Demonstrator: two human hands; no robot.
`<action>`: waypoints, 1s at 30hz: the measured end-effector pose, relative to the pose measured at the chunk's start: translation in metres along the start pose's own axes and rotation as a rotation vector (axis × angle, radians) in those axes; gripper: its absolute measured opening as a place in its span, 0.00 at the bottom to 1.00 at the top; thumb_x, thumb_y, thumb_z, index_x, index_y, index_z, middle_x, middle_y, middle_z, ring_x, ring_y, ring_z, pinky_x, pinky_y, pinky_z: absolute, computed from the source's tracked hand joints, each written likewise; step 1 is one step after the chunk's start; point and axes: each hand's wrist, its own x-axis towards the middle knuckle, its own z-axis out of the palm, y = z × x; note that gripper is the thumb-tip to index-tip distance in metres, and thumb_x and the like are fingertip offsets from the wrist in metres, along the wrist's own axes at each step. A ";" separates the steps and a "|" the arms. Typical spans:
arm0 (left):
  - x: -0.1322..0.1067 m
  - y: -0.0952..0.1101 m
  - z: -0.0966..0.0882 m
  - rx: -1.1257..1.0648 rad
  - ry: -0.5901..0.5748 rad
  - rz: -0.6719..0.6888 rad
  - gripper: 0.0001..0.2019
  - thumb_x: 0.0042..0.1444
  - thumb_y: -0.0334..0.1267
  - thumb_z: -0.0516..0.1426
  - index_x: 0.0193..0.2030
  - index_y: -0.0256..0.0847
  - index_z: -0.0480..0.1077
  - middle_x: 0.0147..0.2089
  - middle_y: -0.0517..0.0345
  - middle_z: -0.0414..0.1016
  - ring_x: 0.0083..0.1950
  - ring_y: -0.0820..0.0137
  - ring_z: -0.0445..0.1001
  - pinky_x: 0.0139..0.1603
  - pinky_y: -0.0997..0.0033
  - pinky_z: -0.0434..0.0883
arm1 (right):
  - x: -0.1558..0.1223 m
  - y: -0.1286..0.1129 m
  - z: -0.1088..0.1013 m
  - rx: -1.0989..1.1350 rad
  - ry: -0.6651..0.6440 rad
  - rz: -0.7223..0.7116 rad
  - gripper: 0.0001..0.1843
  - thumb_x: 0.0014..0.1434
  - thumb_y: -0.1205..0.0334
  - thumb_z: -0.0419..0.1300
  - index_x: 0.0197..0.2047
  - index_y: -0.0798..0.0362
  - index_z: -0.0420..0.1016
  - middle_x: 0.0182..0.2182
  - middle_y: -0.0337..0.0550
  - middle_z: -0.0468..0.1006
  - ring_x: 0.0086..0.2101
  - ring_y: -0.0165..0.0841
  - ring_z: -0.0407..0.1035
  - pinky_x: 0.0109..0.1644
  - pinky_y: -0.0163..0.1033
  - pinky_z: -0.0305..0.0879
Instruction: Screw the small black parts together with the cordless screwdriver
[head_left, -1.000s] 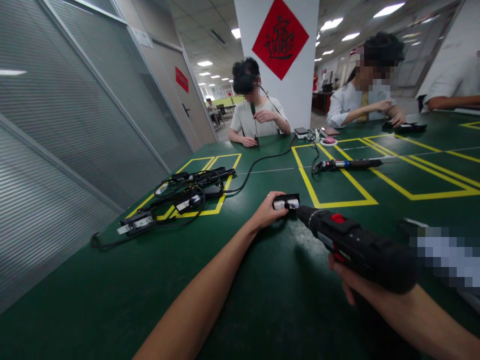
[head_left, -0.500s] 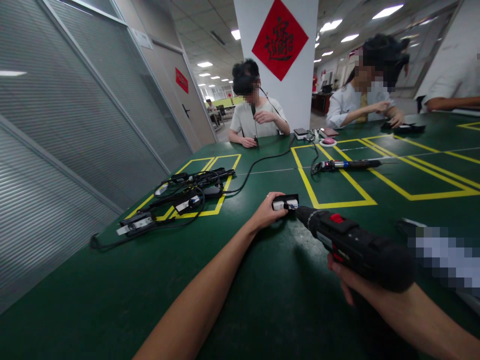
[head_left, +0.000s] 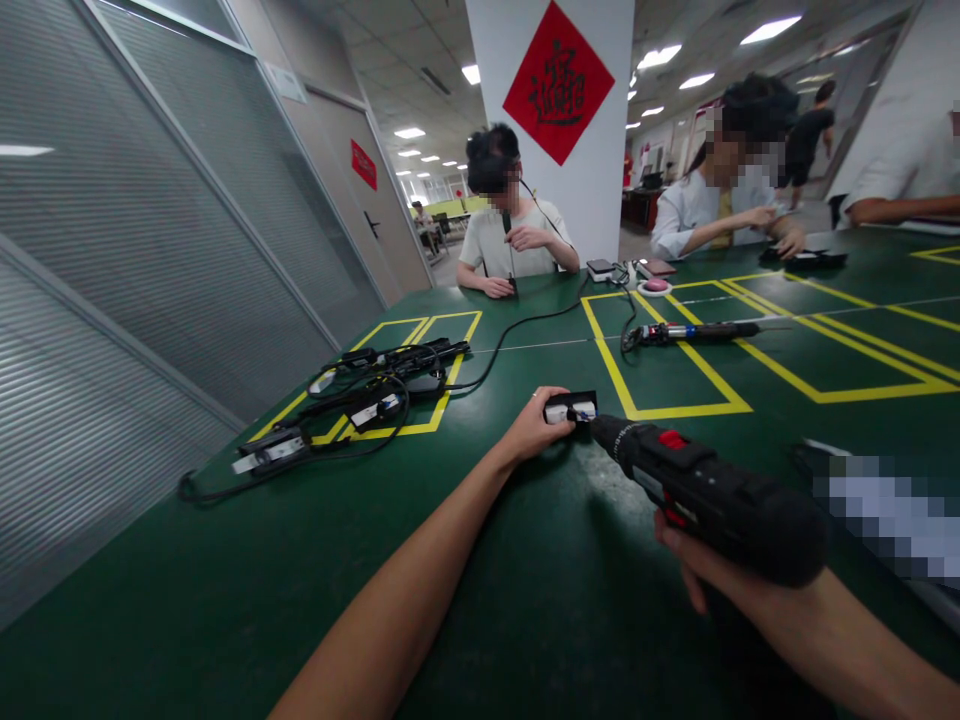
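My left hand grips a small black housing with a white inside from its left side, on the green table. Thumb and fingers are closed round it. In my right hand is a black cordless drill with red switches, its fingers wrapped round the handle. The drill's chuck points left and away, its tip close against the right end of the housing. Whether the bit touches the housing I cannot tell.
Black power adapters with cables lie at left inside yellow tape. A soldering-iron-like tool rests at back right. Two co-workers sit across the table. A blurred device lies at the right edge.
My hands, the housing and the drill hold nearly the same places. In the background at right, a walking person has come further into sight.
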 end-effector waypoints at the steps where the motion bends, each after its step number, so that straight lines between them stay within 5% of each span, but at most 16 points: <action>1: 0.000 0.000 0.000 -0.003 0.001 0.004 0.25 0.47 0.35 0.62 0.54 0.38 0.65 0.51 0.51 0.68 0.48 0.66 0.70 0.50 0.66 0.69 | 0.000 -0.001 0.000 0.003 -0.002 0.004 0.22 0.57 0.42 0.53 0.21 0.47 0.72 0.24 0.41 0.76 0.27 0.37 0.70 0.29 0.40 0.64; 6: 0.000 0.001 0.000 -0.009 0.004 0.003 0.26 0.47 0.35 0.62 0.54 0.38 0.65 0.51 0.50 0.67 0.47 0.66 0.70 0.49 0.66 0.68 | -0.001 -0.002 -0.001 -0.003 -0.045 0.008 0.20 0.57 0.41 0.53 0.29 0.47 0.75 0.21 0.38 0.72 0.27 0.36 0.68 0.32 0.41 0.65; 15: 0.000 0.003 0.000 -0.017 0.005 -0.015 0.25 0.46 0.35 0.62 0.53 0.38 0.66 0.50 0.51 0.68 0.45 0.67 0.70 0.47 0.68 0.69 | 0.001 0.002 0.002 -0.113 -0.010 0.014 0.27 0.57 0.39 0.50 0.16 0.48 0.67 0.20 0.39 0.70 0.24 0.34 0.65 0.28 0.40 0.59; 23: 0.001 0.000 0.000 -0.007 0.009 0.002 0.25 0.47 0.35 0.61 0.53 0.37 0.65 0.49 0.52 0.67 0.45 0.68 0.69 0.46 0.69 0.68 | 0.002 0.007 0.004 -0.066 -0.005 0.045 0.25 0.56 0.41 0.52 0.17 0.48 0.67 0.19 0.39 0.72 0.22 0.33 0.65 0.26 0.40 0.61; 30: 0.001 0.000 0.001 -0.004 -0.001 -0.001 0.25 0.47 0.35 0.61 0.54 0.38 0.65 0.50 0.52 0.67 0.45 0.68 0.69 0.46 0.69 0.68 | 0.004 0.004 0.000 -0.033 -0.048 -0.088 0.16 0.61 0.47 0.53 0.34 0.49 0.75 0.19 0.37 0.73 0.23 0.34 0.69 0.31 0.41 0.67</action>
